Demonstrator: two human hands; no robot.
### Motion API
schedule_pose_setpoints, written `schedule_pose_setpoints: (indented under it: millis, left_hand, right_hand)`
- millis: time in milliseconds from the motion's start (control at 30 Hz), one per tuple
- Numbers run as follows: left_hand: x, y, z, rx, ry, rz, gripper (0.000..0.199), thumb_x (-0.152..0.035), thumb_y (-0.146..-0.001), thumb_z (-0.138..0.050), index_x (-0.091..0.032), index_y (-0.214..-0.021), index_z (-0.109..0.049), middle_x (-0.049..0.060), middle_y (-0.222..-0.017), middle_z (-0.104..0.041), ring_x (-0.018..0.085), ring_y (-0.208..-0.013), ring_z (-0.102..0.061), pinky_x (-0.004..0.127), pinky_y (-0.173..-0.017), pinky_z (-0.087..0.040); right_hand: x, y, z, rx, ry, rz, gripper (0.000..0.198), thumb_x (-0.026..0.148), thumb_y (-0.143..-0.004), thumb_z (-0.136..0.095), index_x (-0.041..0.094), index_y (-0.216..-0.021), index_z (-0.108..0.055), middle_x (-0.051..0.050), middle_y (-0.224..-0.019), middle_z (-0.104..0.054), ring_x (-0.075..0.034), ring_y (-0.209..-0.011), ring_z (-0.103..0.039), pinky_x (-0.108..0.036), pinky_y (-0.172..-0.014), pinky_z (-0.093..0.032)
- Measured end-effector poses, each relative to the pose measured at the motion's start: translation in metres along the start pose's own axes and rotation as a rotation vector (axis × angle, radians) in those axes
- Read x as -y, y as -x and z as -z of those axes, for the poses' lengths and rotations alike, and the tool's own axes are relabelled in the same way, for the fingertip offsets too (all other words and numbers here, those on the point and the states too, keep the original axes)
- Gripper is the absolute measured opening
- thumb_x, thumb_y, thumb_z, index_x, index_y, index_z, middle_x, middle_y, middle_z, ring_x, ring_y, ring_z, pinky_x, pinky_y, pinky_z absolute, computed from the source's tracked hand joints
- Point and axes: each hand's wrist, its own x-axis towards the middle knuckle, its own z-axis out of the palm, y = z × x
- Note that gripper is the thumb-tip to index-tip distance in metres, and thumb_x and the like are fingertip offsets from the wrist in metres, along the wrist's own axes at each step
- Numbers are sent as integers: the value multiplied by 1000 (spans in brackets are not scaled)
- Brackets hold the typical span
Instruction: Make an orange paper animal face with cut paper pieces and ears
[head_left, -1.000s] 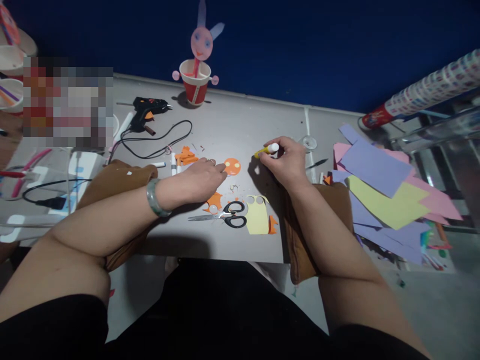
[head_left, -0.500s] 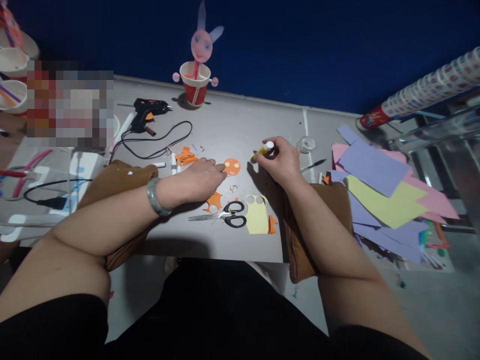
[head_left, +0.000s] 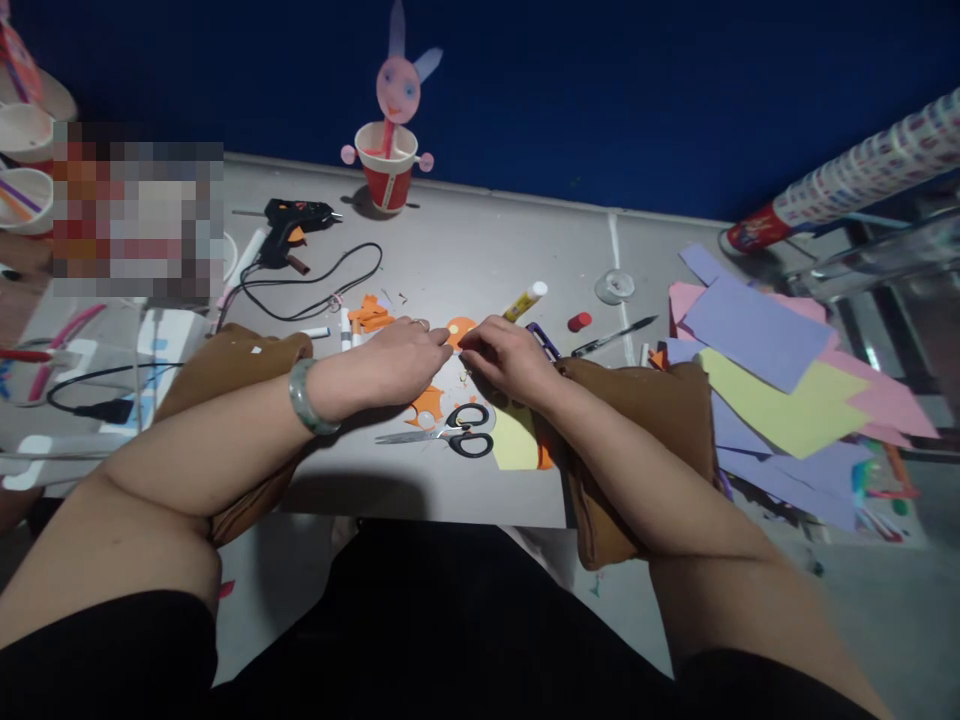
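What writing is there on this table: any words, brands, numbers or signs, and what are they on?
None can be read for certain.
Red paper cup under the rabbit face: marks on a pale upright strip, too small to read.
Yellow tube with a white end, by the right hand: dark print, too small and blurred.
Stack of cups at far right: repeated printed pattern, too blurred.

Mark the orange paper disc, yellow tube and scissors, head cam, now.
Orange paper disc (head_left: 461, 326): head view, upper part of its visible face.
Yellow tube (head_left: 523, 304): head view, yellow body.
Scissors (head_left: 442, 435): head view, metal near the pivot.
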Motion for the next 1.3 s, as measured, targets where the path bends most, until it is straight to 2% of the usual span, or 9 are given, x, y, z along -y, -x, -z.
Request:
schedule_pose_setpoints:
  millis: [133,300,533,933,1033,1133,1200,1300]
  left_hand:
    - [-1,-1,2,7,16,0,29,-12,-94,-45,-13,-110,-70,16,-113,-68,23,-84,-62,38,-75,-40]
    - [-3,0,5,38,-14,6,30,-13,-96,-43,-12,-112,-69,16,-114,-67,25,-88,-62,38,-72,-38]
    - [-3,0,4,24,-27,4,30,-12,-94,-44,-13,-110,-69,15,-110,-68,22,-86,-60,36,-71,-37]
    - [-2,0,9,7,24,33,30,-13,-92,-44,-12,-106,-71,14,-110,-70,26,-94,-63,38,-81,-43]
    - [0,0,14,-70,98,129,32,-14,-92,-43,-11,-108,-71,15,-111,-71,28,-103,-63,40,-89,-45]
    - [5,-3,16,-154,257,229,37,-19,-92,-47,-12,-121,-68,15,-120,-70,28,-110,-63,39,-93,-47]
    - [8,-5,16,-158,415,260,41,-23,-88,-56,-13,-126,-67,13,-122,-70,25,-106,-65,36,-92,-48]
    - [10,-9,14,-144,643,284,42,-28,-82,-65,-13,-121,-69,10,-107,-73,20,-89,-66,31,-81,-50]
  right_hand:
    - [1,-2,3,-17,-26,-49,4,24,-90,-63,23,-88,-66,-6,-89,-66,-21,-83,-62,-35,-78,-48]
    - [5,-1,5,27,17,-34,6,25,-91,-63,23,-88,-66,-7,-91,-65,-22,-86,-62,-34,-77,-47]
    - [3,-3,0,39,36,-49,6,25,-91,-62,22,-86,-64,-6,-90,-63,-21,-83,-60,-34,-75,-46]
    - [3,-2,1,86,-12,-39,10,26,-95,-54,22,-85,-57,-6,-88,-60,-21,-82,-59,-34,-75,-45]
    - [3,-1,6,40,-70,-5,11,27,-95,-54,21,-85,-56,-6,-86,-59,-21,-78,-57,-34,-74,-44]
    - [5,0,12,-18,-132,53,11,25,-95,-54,22,-85,-55,-5,-85,-60,-20,-78,-57,-34,-75,-45]
    - [6,1,15,-39,-161,84,11,25,-95,-54,22,-85,-55,-5,-84,-60,-19,-79,-57,-34,-76,-45]
    - [5,2,17,-46,-181,105,11,25,-95,-55,21,-85,-56,-5,-83,-61,-19,-79,-57,-34,-75,-44]
